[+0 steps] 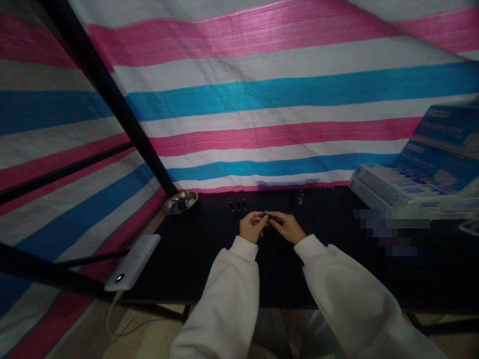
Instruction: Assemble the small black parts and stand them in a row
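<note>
- head view: the left hand (251,227) and the right hand (289,227) meet just below the middle of the frame, over the black table (209,249). both wear white sleeves.
- a small dark piece (266,215) sits between the two hands. each hand has thumb and fingertips pressed together on one end of it, so both are pinching it.
- its long axis runs roughly left to right across the frame, with one end toward each hand. it is too small and dark to tell one end from the other.
- just above the hands in the frame, a short row of dark bits (237,205) stands on the table. a small metallic bit (300,198) is further right.
- a metal bowl (181,201) rests left of centre at the table's far corner, at the foot of a black pole (112,99).
- a white power bank (132,262) lies at the lower left on the table edge with a light glowing. a white cable (112,319) hangs below it.
- blue and white boxes (419,174) are stacked at the right edge.
- a striped tarp (280,89) in pink, white and blue fills the upper half.
</note>
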Tool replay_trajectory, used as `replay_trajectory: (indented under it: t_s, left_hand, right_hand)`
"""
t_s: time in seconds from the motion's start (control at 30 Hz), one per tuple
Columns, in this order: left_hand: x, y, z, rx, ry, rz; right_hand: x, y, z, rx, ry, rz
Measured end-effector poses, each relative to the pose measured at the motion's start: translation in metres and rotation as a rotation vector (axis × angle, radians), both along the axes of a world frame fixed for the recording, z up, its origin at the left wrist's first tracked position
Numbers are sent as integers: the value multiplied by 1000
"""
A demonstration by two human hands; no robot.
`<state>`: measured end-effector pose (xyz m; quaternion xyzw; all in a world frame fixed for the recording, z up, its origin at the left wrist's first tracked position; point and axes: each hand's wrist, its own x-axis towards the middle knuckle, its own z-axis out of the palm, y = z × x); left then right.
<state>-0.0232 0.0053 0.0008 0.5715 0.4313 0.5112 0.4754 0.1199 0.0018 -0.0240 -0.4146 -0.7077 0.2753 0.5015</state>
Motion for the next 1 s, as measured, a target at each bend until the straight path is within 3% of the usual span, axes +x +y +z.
replay_trajectory:
  t_s: [0.17, 0.3, 0.43, 0.7, 1.0]
  left_hand:
    - [-2, 3, 1, 0, -69, 119]
    - [-8, 8, 5, -21, -242, 349]
    - [-14, 9, 6, -54, -419, 464]
    - [-15, 8, 1, -115, -552, 469]
    - [-13, 4, 5, -144, -563, 437]
  right_hand:
    - [0, 11, 15, 86, -231, -85]
    - [-8, 35, 17, -96, -316, -193]
    - [-22, 61, 9, -232, -385, -198]
    - [-53, 95, -12, -269, -368, -264]
    - [-62, 103, -22, -253, -401, -287]
